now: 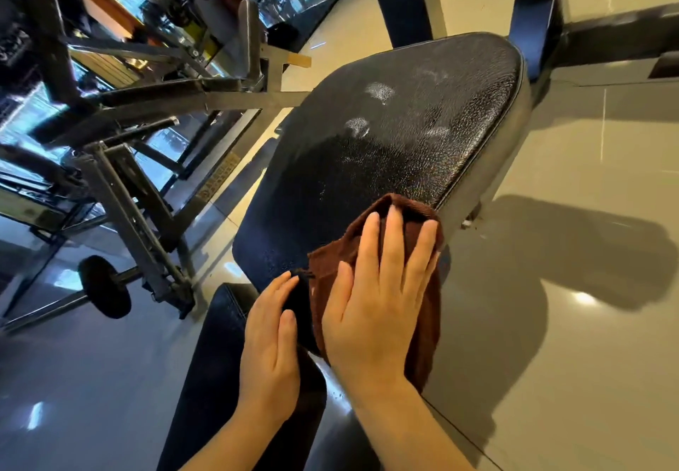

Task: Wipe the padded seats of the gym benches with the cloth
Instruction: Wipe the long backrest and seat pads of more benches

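The right hand (371, 298) is lying flat, palm down, on a rust-brown terry cloth (422, 309), its fingers (391, 235) straight and spread a little, pointing up the pad; nothing is being gripped, the cloth is simply being pressed under the open palm. The cloth is sitting on the near right corner of the black textured vinyl bench seat (385, 140), one edge hanging over the side. The right forearm is reaching in from the bottom edge. The left hand (270, 345) is resting beside it, fingers straight and close together, fingertips touching the near edge of the seat just left of the cloth, palm over a second black padded section (205, 360) below. Pale smears are showing on the seat further up. A grey steel gym machine frame (147, 103) is standing to the left on the glossy tiled floor (588, 323).
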`<state>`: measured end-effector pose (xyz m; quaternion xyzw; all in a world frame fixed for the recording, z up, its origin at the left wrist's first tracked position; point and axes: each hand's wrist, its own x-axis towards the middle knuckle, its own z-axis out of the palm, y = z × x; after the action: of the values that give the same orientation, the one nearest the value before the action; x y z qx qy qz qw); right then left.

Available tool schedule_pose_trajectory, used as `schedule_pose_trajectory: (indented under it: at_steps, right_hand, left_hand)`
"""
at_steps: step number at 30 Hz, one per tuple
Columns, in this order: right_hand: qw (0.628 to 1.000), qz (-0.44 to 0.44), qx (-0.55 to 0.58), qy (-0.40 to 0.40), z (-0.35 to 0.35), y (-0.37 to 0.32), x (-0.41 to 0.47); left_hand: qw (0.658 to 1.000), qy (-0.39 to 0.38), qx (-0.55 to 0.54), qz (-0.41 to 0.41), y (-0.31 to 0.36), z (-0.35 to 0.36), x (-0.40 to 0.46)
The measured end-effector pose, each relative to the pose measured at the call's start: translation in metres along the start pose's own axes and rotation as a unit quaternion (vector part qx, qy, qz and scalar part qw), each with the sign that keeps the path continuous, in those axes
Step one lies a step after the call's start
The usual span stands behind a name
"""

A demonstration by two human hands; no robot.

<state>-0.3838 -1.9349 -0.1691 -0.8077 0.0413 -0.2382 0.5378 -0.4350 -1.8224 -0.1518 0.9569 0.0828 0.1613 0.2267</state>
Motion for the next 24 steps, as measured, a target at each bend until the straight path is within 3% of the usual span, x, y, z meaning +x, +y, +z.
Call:
schedule_pose_trajectory:
  at_steps: [5,8,11,14,16,18,21,22,24]
  right_hand:
    - [0.970,-0.093,-0.174,-0.140,-0.013,-0.012,0.017]
    - [0.911,-0.165,-0.265,-0.271,-0.005,-0.032,0.028]
    - [0.837,-0.254,-0.338,-0.346,0.020,-0.050,0.031]
    - [0.802,-0.303,-0.336,-0.389,0.041,-0.059,0.033]
    - [0.820,-0.301,-0.253,-0.415,0.043,-0.060,0.035]
    - [0.873,-0.308,-0.107,-0.363,0.031,-0.057,0.033]
    - [0.972,-0.216,0.068,-0.068,-0.003,-0.049,0.015]
    - [0.984,-0.163,0.071,0.020,-0.011,-0.041,0.009]
    - [0.992,-0.092,0.020,0.080,-0.019,-0.016,0.005]
  left_hand:
    - [1.000,-0.020,0.001,0.020,0.001,-0.008,0.005]
    - [1.000,0.000,0.010,0.019,-0.003,-0.028,0.021]
    - [0.995,0.093,-0.010,-0.041,-0.007,-0.049,0.034]
    - [0.986,0.139,0.009,-0.088,-0.007,-0.063,0.037]
    - [0.988,0.130,0.037,-0.076,-0.004,-0.064,0.039]
    - [0.992,0.114,0.050,-0.037,0.001,-0.062,0.038]
    - [0.995,0.081,0.049,0.030,0.008,-0.055,0.038]
    - [0.996,0.062,0.046,0.043,0.012,-0.052,0.038]
    - [0.997,0.005,0.046,0.064,0.017,-0.046,0.038]
